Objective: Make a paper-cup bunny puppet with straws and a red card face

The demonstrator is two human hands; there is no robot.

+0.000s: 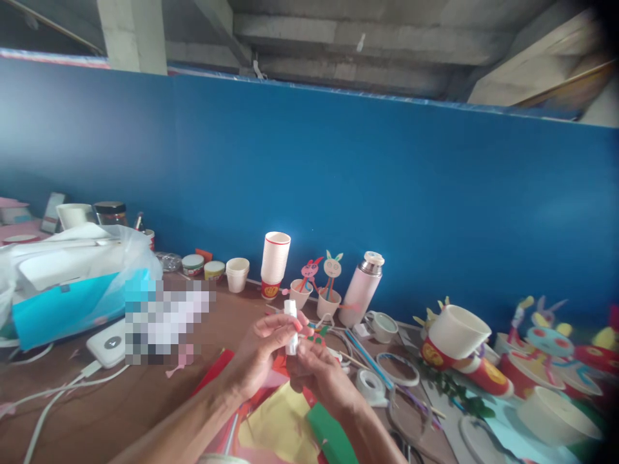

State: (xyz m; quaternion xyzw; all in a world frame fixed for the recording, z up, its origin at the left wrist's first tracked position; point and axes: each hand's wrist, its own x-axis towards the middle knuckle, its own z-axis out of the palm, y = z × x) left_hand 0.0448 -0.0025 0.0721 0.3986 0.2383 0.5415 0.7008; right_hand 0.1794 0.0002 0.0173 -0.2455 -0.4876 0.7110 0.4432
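A small white tube, glue-stick-like in shape, stands upright between my two hands above the middle of the table. My left hand pinches it along its side with closed fingers. Around its lower end, the curled fingers of my right hand are closed; they partly hide it. A small red spot shows by my left fingertips, too small to name. Beneath my hands lie sheets of yellow paper, green paper and red paper.
Behind my hands stand a stack of paper cups, paper cups with rabbit cutouts and a pink thermos. A tape roll and several decorated cups lie right. Left are a plastic bag and a white device with cables.
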